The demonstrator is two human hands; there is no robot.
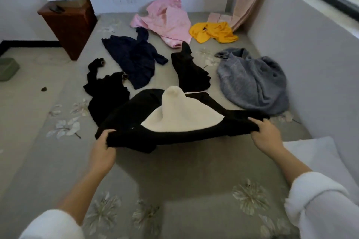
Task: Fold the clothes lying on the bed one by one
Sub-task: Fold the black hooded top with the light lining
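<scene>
A black garment with a white fleecy lining (174, 118) hangs stretched above the grey flowered bed (174, 170). My left hand (103, 149) grips its near left corner and my right hand (266, 134) grips its near right corner. Its far part still lies on the bed. Beyond it lie a black top (104, 91), a navy garment (136, 58), another black piece (190, 72), a grey sweater (252, 81), a pink garment (167, 19) and a yellow one (213, 32).
A brown wooden nightstand (68, 23) stands left of the bed by the wall. A white pillow (320, 157) lies at the bed's right edge near me. A wall under a window (310, 44) runs along the right. A green basin (7, 68) sits on the floor at left.
</scene>
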